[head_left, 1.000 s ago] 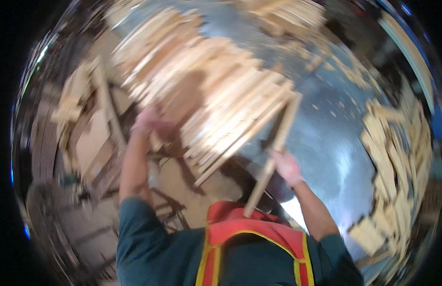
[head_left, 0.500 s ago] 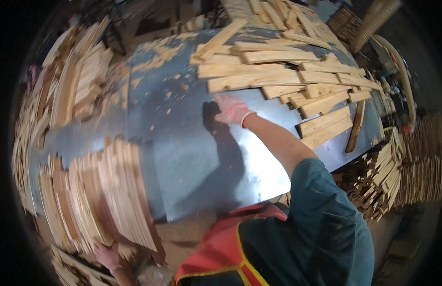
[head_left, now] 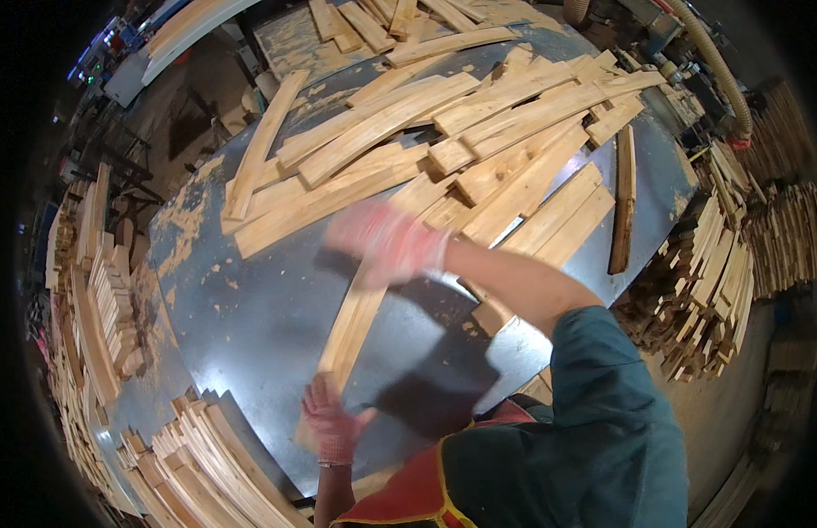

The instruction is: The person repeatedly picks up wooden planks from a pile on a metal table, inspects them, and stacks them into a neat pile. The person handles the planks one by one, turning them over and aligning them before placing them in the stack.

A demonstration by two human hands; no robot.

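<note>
My left hand, in a pinkish knit glove, lies on the near end of a narrow pale wooden board. Its fingers are stretched along the wood and the thumb stands apart. Farther up the same board is my right hand, gloved too and smeared by motion, so its fingers cannot be made out. That board slants from the near side toward a loose pile of wooden boards spread over the grey metal tabletop. Right of my right forearm, a pair of boards lies side by side.
A row of slats is stacked at the near left. More timber is heaped beyond the table's left edge. A dark-edged board lies near the right edge, beside bundled sticks. A ribbed hose hangs at the far right.
My left hand has come from the slat stack onto the narrow board, which now lies across formerly bare tabletop. My right hand has moved over that board. The view has shifted.
</note>
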